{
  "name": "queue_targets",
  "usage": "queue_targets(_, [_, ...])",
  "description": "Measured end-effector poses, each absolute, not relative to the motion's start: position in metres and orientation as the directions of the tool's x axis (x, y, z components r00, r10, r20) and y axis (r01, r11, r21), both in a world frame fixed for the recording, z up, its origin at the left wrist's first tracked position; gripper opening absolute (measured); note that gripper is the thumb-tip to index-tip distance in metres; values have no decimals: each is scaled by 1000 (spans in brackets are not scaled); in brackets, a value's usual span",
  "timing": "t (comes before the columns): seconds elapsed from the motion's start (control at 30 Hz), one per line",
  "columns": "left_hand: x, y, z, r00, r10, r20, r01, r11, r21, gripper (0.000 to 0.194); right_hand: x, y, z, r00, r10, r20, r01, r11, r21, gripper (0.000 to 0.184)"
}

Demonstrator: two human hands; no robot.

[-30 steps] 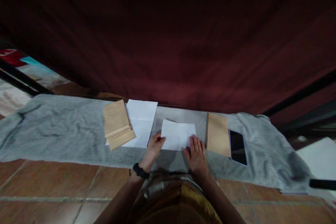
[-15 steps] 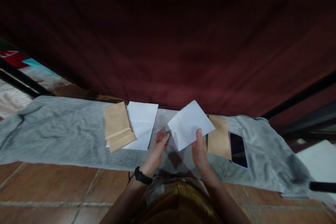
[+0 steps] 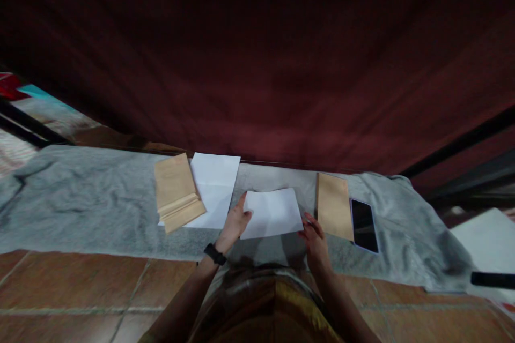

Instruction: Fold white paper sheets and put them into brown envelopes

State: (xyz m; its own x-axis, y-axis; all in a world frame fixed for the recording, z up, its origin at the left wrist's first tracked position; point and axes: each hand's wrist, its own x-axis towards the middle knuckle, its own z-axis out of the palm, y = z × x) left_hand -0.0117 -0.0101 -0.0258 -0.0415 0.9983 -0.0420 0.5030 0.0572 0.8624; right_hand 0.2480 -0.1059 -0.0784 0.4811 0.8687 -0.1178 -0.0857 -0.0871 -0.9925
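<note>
A white sheet of paper (image 3: 272, 213), its surface slightly bowed, hangs just over the grey cloth in front of me. My left hand (image 3: 236, 221) is closed on its left edge, thumb on top; a black band circles that wrist. At the lower right corner, my right hand (image 3: 314, 233) has its thumb and fingers around the paper's edge. To the left, a brown paper envelope (image 3: 174, 182) with a folded lower part overlaps a larger creased white sheet (image 3: 219, 187). Right of my right hand lies another brown envelope (image 3: 335, 206).
A phone with a dark screen (image 3: 364, 225) lies beside the right envelope. Grey cloth (image 3: 100, 198) covers the long bench under everything. A dark red curtain (image 3: 257, 91) hangs behind it, and floor tiles (image 3: 80, 284) show in front. Dark bars (image 3: 462, 144) slant in at the sides.
The white sheet has turned level and come down and left. My left hand has taken its left edge, while my right hand has shifted from its lower edge to the right corner.
</note>
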Motion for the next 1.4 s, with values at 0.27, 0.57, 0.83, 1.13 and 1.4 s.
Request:
queue_targets(0.27, [11,-21,-21,108,971,215,849,-202,488,65,235,-102,-59,322,912,254,464,82,-882,48])
queue_targets(0.57, [48,-44,-50,384,908,165,871,-416,262,58,193,-46,-66,-287,892,350,875,393,-282,51])
queue_targets(0.83, [33,-29,-48,315,928,198,881,-363,304,59,203,-35,-64,-144,923,358,938,242,-248,52])
queue_targets(1.13, [25,-29,-50,218,953,212,898,-281,340,63,219,-40,-66,4,917,400,963,104,-247,56])
queue_targets(1.4, [24,-29,-45,262,944,199,909,-311,277,56,177,-56,-63,-211,913,349,925,302,-231,50])
